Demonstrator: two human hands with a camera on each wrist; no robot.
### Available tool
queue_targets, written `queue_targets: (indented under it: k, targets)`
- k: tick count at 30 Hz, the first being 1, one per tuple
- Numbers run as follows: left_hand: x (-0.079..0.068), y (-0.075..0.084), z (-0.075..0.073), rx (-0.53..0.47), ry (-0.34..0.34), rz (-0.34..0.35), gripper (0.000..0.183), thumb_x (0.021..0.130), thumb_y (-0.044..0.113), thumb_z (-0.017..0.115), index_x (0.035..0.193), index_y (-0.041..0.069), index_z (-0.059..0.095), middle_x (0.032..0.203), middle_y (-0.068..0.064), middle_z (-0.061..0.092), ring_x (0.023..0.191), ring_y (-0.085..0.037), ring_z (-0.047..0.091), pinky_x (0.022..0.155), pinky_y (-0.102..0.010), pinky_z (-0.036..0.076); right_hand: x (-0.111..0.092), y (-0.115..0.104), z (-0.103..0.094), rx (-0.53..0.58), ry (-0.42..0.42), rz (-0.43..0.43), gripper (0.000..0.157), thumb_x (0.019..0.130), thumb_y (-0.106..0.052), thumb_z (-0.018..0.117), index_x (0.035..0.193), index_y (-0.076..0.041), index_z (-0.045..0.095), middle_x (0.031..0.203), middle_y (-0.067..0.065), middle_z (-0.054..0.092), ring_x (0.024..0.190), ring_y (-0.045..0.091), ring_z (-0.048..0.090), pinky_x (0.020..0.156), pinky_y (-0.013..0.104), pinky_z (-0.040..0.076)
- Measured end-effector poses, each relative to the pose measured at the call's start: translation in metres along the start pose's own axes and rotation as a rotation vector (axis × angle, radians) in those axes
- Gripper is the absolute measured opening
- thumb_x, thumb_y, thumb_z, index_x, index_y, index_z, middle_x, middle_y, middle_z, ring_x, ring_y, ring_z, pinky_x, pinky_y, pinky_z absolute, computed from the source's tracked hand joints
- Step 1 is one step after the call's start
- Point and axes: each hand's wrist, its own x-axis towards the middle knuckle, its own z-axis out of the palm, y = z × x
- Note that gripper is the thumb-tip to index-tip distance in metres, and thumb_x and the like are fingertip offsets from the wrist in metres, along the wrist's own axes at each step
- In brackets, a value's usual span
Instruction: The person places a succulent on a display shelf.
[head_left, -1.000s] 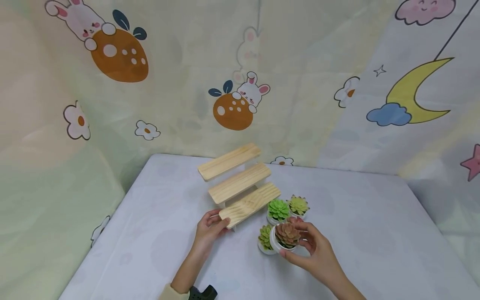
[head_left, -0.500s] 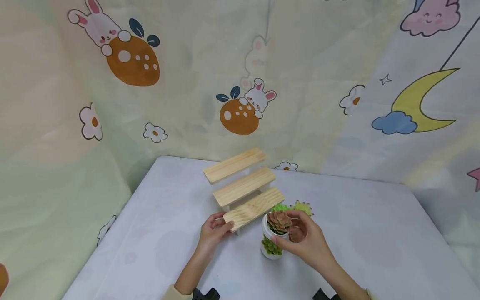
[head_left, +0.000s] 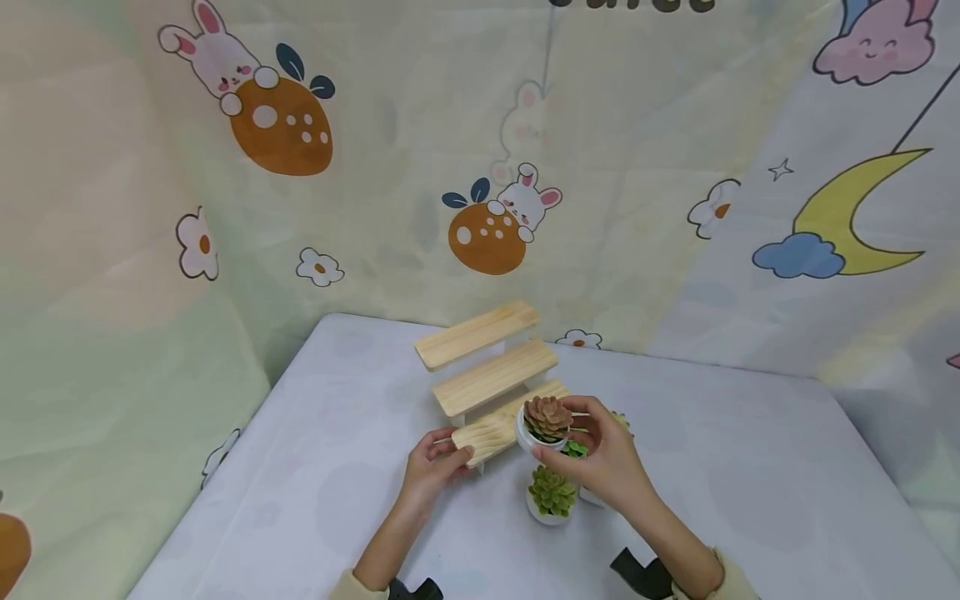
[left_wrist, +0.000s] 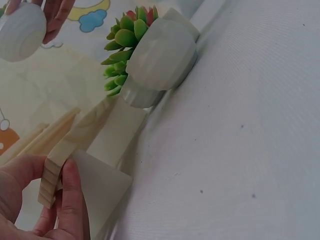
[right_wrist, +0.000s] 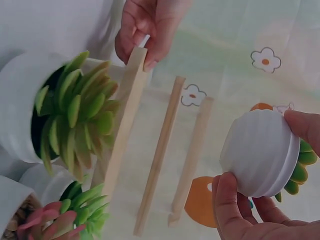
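My left hand (head_left: 433, 467) pinches the near left end of the lowest board of a three-tier wooden shelf stand (head_left: 495, 369), thumb on top and fingers beneath. In my right hand (head_left: 611, 462), a white potted succulent (head_left: 547, 418) with reddish-brown leaves is held between thumb and fingers, in the air by the lowest board's right part. The right wrist view shows this white pot (right_wrist: 259, 152) apart from the boards. Below the hand, a green potted succulent (head_left: 552, 492) stands on the table. More potted succulents (right_wrist: 65, 220) are partly hidden behind my right hand in the head view.
The stand rests on a table with a white cloth (head_left: 360, 400). A printed fabric backdrop (head_left: 390, 225) rises behind and at the left. In the left wrist view, standing white pots (left_wrist: 162, 55) sit close beyond the stand's far end.
My right hand has lifted the reddish-brown succulent up and leftward, from over the other pots to the lowest board. My left hand keeps its grip on the board. The head view has shifted slightly.
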Motion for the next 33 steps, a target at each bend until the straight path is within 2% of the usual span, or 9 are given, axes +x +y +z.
queue_targets:
  k: [5,11,18,24,33]
  targets:
    - [0.001,-0.001,0.0,-0.016,-0.005,0.01,0.051,0.083,-0.002,0.07,0.128,-0.01,0.045,0.093,-0.006,0.06,0.075,-0.012,0.064,0.072,-0.029,0.06,0.009,-0.008,0.005,-0.022,0.0,0.027,0.059,0.074,-0.007,0.085,0.124,0.0,0.054,0.119,0.015,0.058,0.106,0.025,0.06,0.088,0.025,0.055]
    - [0.001,-0.001,-0.001,-0.031,-0.012,0.013,0.051,0.083,-0.002,0.07,0.127,-0.01,0.045,0.091,-0.005,0.06,0.074,-0.011,0.064,0.071,-0.029,0.06,0.019,-0.012,0.01,-0.024,-0.008,0.053,0.06,0.076,-0.011,0.084,0.127,-0.004,0.053,0.12,0.014,0.057,0.107,0.025,0.06,0.09,0.032,0.056]
    - [0.001,-0.001,-0.002,-0.025,-0.023,0.012,0.052,0.084,0.0,0.07,0.128,-0.01,0.044,0.093,-0.006,0.06,0.074,-0.011,0.063,0.071,-0.029,0.06,0.032,-0.017,0.014,-0.048,-0.022,0.065,0.061,0.077,-0.014,0.083,0.129,-0.005,0.052,0.123,0.013,0.056,0.106,0.025,0.058,0.088,0.029,0.055]
    - [0.0,-0.001,-0.004,-0.019,-0.025,0.017,0.052,0.085,0.0,0.07,0.128,-0.01,0.044,0.094,-0.006,0.06,0.075,-0.011,0.063,0.072,-0.03,0.06,0.046,-0.023,0.022,-0.051,-0.022,0.054,0.061,0.077,-0.012,0.083,0.128,-0.004,0.052,0.121,0.013,0.056,0.104,0.025,0.059,0.09,0.036,0.055]
    - [0.001,-0.003,-0.004,-0.019,-0.03,0.026,0.051,0.085,0.001,0.071,0.127,-0.01,0.045,0.092,-0.005,0.059,0.075,-0.011,0.063,0.071,-0.029,0.06,0.065,-0.029,0.032,-0.016,-0.026,0.051,0.059,0.078,-0.014,0.082,0.128,-0.004,0.053,0.12,0.014,0.057,0.104,0.026,0.06,0.086,0.027,0.055]
